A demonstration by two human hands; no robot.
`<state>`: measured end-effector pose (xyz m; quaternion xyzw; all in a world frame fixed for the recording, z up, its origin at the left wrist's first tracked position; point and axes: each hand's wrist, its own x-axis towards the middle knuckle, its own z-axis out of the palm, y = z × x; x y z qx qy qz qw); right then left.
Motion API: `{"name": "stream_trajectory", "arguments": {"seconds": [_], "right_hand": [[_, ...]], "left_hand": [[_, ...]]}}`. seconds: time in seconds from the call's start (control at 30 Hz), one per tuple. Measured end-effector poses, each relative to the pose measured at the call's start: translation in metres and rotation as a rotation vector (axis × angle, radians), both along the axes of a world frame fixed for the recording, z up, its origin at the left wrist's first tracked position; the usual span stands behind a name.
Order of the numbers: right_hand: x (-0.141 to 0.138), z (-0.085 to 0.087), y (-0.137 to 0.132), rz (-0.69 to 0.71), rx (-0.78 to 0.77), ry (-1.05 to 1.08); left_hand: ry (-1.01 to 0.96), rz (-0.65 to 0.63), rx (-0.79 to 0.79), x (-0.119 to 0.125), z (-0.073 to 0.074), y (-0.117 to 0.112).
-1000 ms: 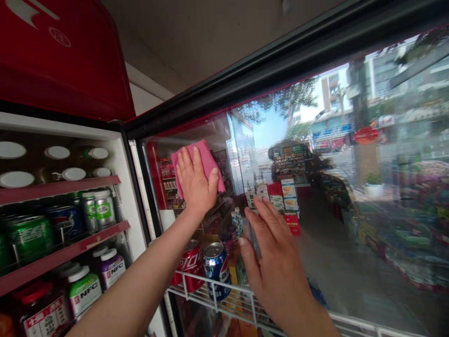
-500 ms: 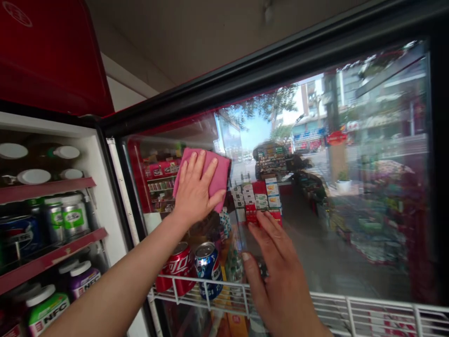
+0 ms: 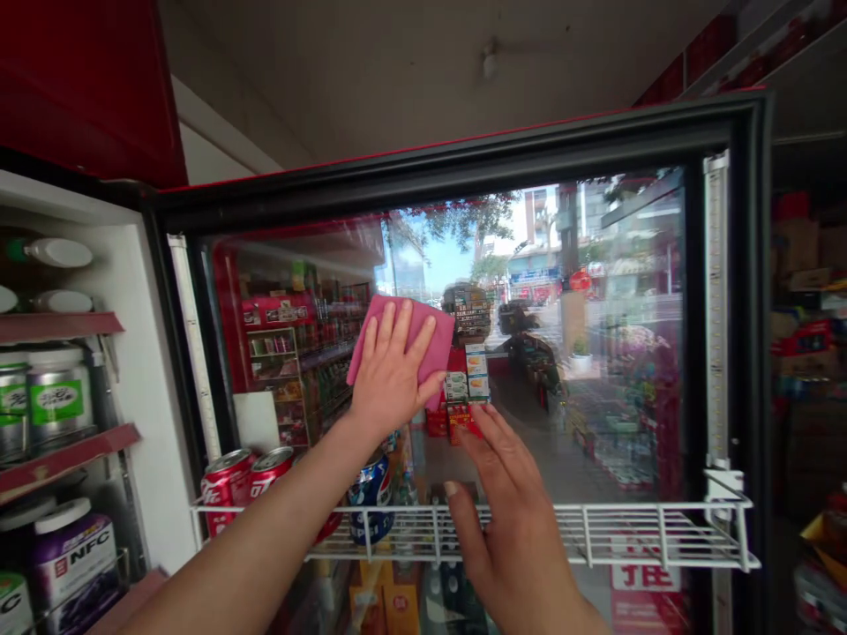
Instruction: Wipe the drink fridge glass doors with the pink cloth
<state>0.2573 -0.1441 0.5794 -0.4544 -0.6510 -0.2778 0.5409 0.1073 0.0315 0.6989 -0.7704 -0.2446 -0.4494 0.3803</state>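
A folded pink cloth (image 3: 437,339) lies against the inner glass (image 3: 318,265) of an open cooler door. My left hand (image 3: 393,375) holds it there under a flat palm, with fingers spread over it and the thumb at its lower right edge. Lower and to the right, my right hand (image 3: 506,511) is raised in front of the glass and the door's wire rack, holding nothing. Its fingers are stretched, the thumb apart; whether it touches anything I cannot tell. A blue Pepsi can (image 3: 371,498) stands in the rack beside my left forearm, partly covered by it.
Red cans (image 3: 228,481) stand at the left end of the white wire rack (image 3: 628,529). On the left, cooler shelves (image 3: 66,459) hold bottles and cans. The black door frame (image 3: 751,309) bounds the glass, which shows street and shop scenery.
My left hand and the cloth have shifted to the right across the glass. The view has turned right, bringing the door's far edge into sight. My right hand stays open near the rack.
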Motion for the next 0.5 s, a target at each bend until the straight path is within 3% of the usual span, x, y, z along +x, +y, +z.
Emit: {"name": "stream_trajectory", "arguments": {"seconds": [0.07, 0.13, 0.23, 0.37, 0.43, 0.5], "right_hand": [[0.008, 0.0, -0.002, 0.018, -0.001, -0.029], [0.019, 0.003, 0.001, 0.018, 0.007, -0.055], [0.038, 0.014, 0.011, 0.002, 0.042, -0.06], [0.057, 0.038, 0.026, -0.018, 0.096, -0.02], [0.065, 0.046, 0.032, -0.019, 0.107, -0.011], [0.074, 0.049, 0.036, 0.001, 0.12, -0.008]], "left_hand": [[0.049, 0.006, -0.007, -0.002, -0.013, -0.003], [0.05, 0.01, -0.001, -0.002, -0.014, -0.003], [-0.014, 0.018, 0.023, 0.009, 0.007, 0.0], [-0.242, 0.012, 0.031, 0.038, 0.041, -0.001], [-0.322, 0.013, 0.024, 0.052, 0.045, -0.004], [-0.311, 0.023, 0.03, 0.06, 0.035, -0.007]]}}
